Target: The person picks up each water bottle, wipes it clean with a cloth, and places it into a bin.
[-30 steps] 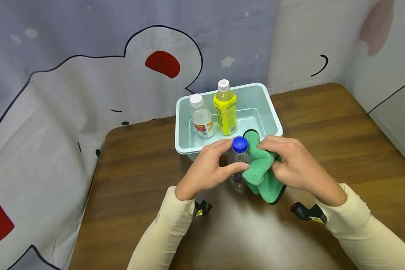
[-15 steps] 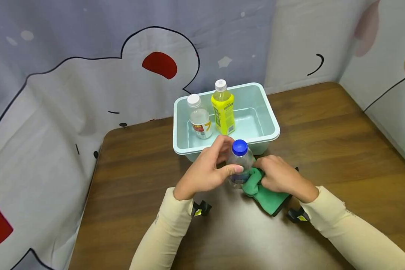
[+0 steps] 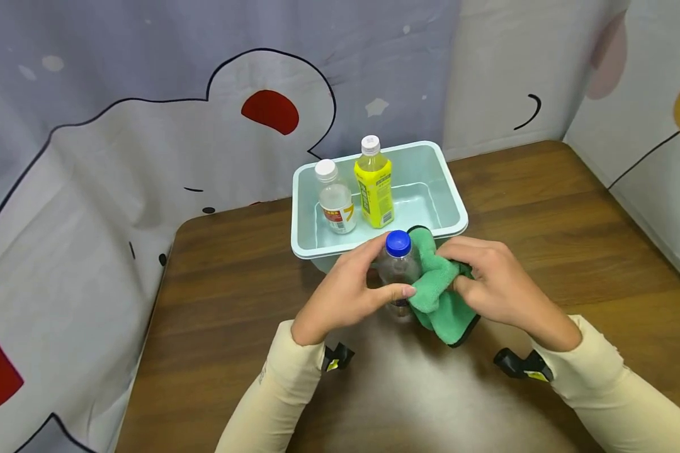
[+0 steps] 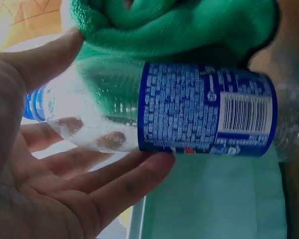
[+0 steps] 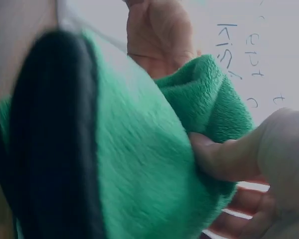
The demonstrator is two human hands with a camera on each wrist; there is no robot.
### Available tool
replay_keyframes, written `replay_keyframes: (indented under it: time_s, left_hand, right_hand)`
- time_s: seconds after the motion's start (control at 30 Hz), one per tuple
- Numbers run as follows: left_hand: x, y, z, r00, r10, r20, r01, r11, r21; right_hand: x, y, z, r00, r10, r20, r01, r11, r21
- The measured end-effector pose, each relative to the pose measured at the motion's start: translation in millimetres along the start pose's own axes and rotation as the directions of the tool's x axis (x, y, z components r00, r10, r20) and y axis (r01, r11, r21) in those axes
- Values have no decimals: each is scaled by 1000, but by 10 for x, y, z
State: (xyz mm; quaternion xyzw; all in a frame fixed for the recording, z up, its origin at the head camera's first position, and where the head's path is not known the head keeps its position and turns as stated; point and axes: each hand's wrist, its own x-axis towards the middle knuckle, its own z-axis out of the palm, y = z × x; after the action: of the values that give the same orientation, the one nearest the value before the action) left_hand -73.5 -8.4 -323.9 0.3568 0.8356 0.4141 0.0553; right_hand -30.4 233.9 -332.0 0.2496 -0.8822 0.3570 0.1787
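Observation:
A clear plastic bottle (image 3: 398,267) with a blue cap stands upright in front of the pale basin. My left hand (image 3: 345,286) holds it round the upper part, thumb on the near side and fingers behind. In the left wrist view the bottle's blue label (image 4: 204,107) shows a barcode, and the fingers lie along its side. My right hand (image 3: 490,277) grips a bunched green cloth (image 3: 439,289) with dark edging against the bottle's right side. The right wrist view shows the thumb pressing into the cloth (image 5: 144,144), which hides the bottle there.
Just behind the hands sits the pale blue-green basin (image 3: 459,220). Inside it stand a white-capped clear bottle (image 3: 337,204) and a yellow-labelled bottle (image 3: 376,189). The brown wooden table (image 3: 221,352) meets a patterned curtain (image 3: 119,157) at the back.
The right hand dipped with the cloth to the lower bottle half a second ago and has risen again along its side. The left hand keeps its hold, and the bottle has barely shifted.

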Motion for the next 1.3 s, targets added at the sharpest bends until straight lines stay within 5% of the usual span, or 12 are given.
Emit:
replay_keyframes:
  time_s: [0.13, 0.27, 0.4, 0.5, 0.8, 1.0, 1.3]
  left_hand:
    - [16, -37, 26, 998, 41, -47, -40, 999, 20]
    - [26, -74, 54, 994, 77, -80, -74, 996, 44]
    - [30, -104, 82, 987, 113, -113, -110, 993, 34]
    - [29, -111, 69, 979, 144, -142, -135, 989, 65]
    - [14, -43, -84, 968, 179, -178, -170, 983, 63]
    - [10, 81, -227, 962, 194, -190, -187, 981, 57]
    - [72, 307, -438, 949, 240, -205, -235, 971, 47]
  right_hand:
    - [43, 52, 59, 1000, -11, -26, 12, 1000, 28]
    - [51, 196, 250, 994, 60, 89, -57, 998, -38]
    - [-3, 368, 516, 948, 166, 272, -133, 982, -135]
    - [-58, 461, 627, 927, 197, 319, -159, 977, -143]
    - [-343, 606, 567, 996, 73, 49, -75, 996, 42]
    - [-455, 601, 455, 997, 31, -72, -20, 988, 151]
    - [-535, 551, 346, 989, 13, -148, 26, 966, 258]
